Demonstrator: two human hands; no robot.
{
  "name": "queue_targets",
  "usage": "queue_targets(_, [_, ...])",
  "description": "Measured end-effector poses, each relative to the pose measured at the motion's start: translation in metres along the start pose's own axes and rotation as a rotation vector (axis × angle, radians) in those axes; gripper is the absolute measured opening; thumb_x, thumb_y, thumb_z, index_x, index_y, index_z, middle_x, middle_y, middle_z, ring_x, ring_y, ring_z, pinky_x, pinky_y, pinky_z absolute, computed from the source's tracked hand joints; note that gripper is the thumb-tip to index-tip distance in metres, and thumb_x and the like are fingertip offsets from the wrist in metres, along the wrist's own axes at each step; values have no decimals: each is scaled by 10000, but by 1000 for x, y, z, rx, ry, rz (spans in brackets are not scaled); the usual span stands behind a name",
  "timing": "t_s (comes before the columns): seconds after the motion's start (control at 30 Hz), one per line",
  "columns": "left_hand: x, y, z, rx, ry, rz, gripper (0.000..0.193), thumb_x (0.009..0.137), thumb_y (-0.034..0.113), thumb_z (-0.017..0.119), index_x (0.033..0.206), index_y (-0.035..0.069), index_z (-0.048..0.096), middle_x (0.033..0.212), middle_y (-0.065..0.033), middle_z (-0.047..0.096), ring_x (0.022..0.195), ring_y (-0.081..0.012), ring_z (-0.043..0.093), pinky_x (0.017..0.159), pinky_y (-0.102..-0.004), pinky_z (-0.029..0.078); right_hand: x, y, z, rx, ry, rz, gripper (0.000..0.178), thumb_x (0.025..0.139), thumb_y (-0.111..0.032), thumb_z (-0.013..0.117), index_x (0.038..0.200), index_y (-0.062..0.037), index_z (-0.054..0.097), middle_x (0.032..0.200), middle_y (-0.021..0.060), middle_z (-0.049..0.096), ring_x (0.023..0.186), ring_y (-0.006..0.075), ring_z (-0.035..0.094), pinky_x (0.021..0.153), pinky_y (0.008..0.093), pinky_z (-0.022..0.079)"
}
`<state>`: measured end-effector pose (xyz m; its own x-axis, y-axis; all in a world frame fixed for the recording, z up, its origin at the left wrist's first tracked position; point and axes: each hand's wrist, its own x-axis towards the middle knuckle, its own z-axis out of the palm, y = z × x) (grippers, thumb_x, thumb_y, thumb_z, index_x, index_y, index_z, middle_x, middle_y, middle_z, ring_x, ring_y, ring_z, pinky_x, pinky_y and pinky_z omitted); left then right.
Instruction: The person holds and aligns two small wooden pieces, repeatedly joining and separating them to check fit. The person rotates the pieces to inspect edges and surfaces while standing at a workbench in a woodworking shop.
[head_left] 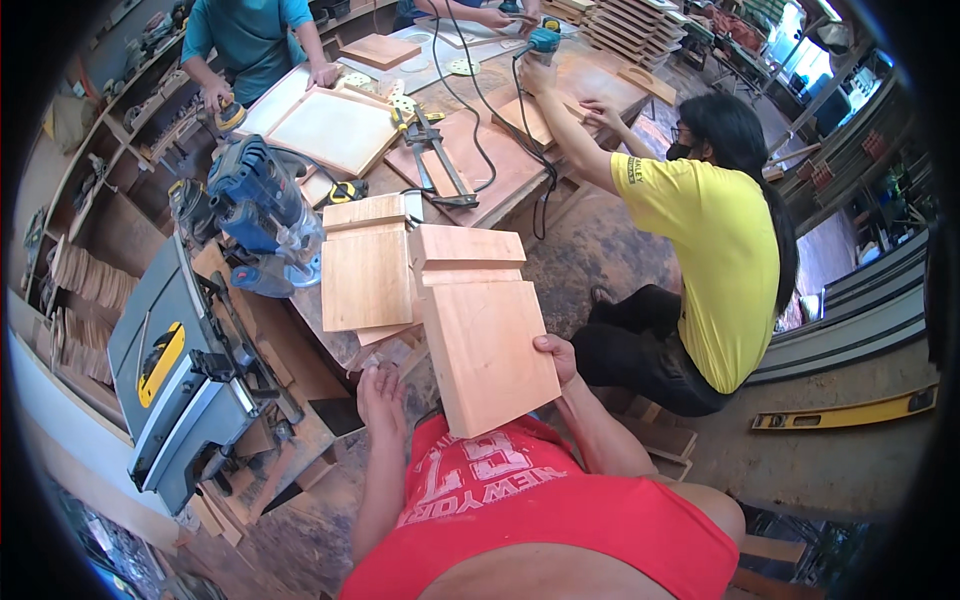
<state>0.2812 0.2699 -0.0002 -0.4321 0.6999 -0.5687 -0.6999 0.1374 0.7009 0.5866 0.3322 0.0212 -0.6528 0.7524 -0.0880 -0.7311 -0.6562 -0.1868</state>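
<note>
A thick pale wooden block [490, 345] with a groove cut across it near its far end is tilted up in front of my red shirt. My right hand [556, 358] grips its right edge, thumb on the face, the other fingers hidden behind. My left hand [382, 400] is apart from it on the left, near the table's edge, fingers loosely stretched, with nothing I can make out in them. A second grooved wooden block [366, 270] lies on the table just beyond, its right side partly behind the held one.
Left of the blocks stands a blue router [258, 205], and beyond the table's edge a table saw [180, 365]. A bar clamp [440, 165] and a framed panel [335, 130] lie farther off. A person in yellow [715, 250] sits at right with a corded tool [543, 42]; another person [245, 40] sands.
</note>
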Motion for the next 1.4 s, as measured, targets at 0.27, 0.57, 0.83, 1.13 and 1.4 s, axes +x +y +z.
queue_targets(0.27, [-68,54,43,7,-615,108,620,1027,388,570,1471,-12,409,1403,-161,553,1282,-265,554,1094,-408,433,24,15,60,-607,148,-145,799,807,-202,726,1494,42,400,1356,177,606,1188,272,650,1015,414,539])
queue_targets(0.57, [-55,116,7,180,-580,189,547,996,230,669,1416,-52,464,1310,-140,617,1188,-201,610,1036,-349,483,32,95,94,-954,127,-186,871,757,-228,750,1507,35,393,1376,137,575,1265,221,562,1069,371,453])
queue_targets(0.83, [-42,174,-91,255,-660,318,468,992,274,681,1327,-27,551,1236,-116,656,1122,-159,615,986,-323,485,30,226,125,-1132,248,-259,732,828,-209,810,1438,25,480,1313,106,620,1193,174,584,1036,348,464])
queue_targets(1.13, [-59,224,-146,221,-939,319,496,879,118,828,1295,21,577,1179,-75,679,1084,-151,632,957,-321,519,30,293,127,-960,233,-400,691,793,-88,851,1397,8,529,1262,67,662,1125,162,636,950,341,528])
queue_targets(1.4, [-92,238,-158,544,-1169,758,555,710,10,868,1221,52,653,1172,-88,728,1110,-206,669,973,-368,527,22,285,105,-1045,-39,-316,501,910,-203,764,1351,-72,565,1436,144,554,1298,244,568,1067,452,492])
